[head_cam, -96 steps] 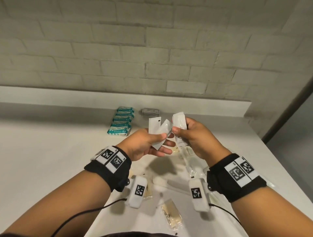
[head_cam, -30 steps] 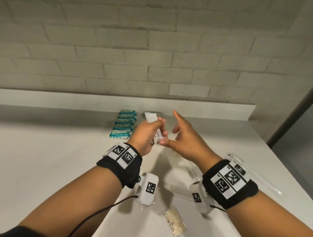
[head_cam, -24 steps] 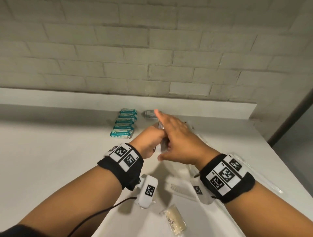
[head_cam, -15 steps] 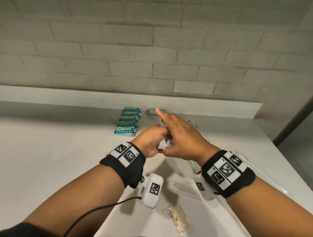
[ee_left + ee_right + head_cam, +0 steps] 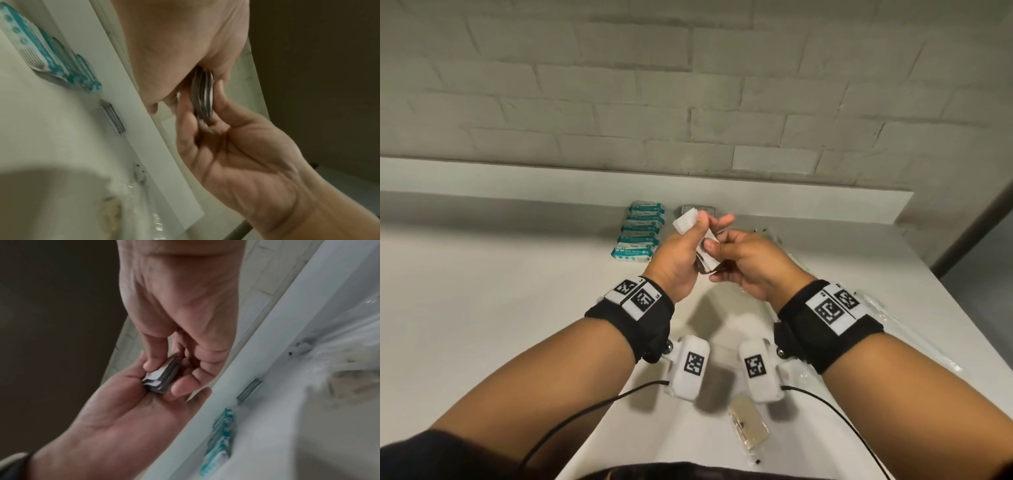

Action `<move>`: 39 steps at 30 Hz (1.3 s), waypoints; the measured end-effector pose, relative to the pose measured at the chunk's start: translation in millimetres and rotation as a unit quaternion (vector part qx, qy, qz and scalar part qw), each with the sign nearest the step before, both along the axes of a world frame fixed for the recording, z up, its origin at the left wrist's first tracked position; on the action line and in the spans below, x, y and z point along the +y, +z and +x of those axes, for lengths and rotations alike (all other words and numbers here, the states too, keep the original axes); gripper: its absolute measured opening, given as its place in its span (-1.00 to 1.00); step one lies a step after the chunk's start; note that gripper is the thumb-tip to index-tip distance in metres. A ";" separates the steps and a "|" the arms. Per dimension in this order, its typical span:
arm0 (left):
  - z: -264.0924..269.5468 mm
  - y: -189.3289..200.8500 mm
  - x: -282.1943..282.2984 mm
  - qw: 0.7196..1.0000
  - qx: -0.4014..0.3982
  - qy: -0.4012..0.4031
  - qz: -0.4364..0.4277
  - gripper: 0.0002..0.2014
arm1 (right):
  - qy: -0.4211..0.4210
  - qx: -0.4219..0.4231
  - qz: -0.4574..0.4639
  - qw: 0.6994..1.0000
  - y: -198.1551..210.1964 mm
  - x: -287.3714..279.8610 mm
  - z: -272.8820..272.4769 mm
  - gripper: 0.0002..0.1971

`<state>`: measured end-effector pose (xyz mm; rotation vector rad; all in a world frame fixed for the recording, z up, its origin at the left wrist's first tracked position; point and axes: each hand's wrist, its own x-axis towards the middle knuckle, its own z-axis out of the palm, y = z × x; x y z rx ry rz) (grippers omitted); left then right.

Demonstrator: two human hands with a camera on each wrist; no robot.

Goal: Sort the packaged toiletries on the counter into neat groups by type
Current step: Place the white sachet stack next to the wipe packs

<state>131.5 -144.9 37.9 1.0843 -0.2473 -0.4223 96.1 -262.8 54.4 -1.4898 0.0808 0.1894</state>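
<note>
My left hand (image 5: 700, 236) and right hand (image 5: 714, 262) meet above the white counter (image 5: 500, 308), both holding one small stack of white sachets (image 5: 706, 255). The left hand's fingers curl round the stack, and a white corner sticks out above them. In the right wrist view the right thumb and fingers pinch the stack of sachets (image 5: 162, 379) by its near edge. The left wrist view shows the sachets (image 5: 202, 97) edge-on between both hands. On the counter by the back ledge lie a row of teal packets (image 5: 640, 236) and a small grey sachet pile (image 5: 697, 209).
A beige item in clear wrap (image 5: 748, 425) lies near the front edge, below my wrists. Long clear-wrapped items (image 5: 900, 329) lie along the right side, close to the counter's right edge. A raised ledge (image 5: 517, 178) and a brick wall close off the back.
The sachets, fanned out between my hands earlier, are now one stack. My right hand has drawn back from over the stack; its forefinger no longer points out, and its thumb now presses the stack.
</note>
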 end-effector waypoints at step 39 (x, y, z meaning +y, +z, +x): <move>183.4 -51.8 -18.5 0.522 -0.362 -0.164 0.755 -0.80 | 0.212 -0.039 -0.699 0.682 -67.8 -27.8 187.6 -0.71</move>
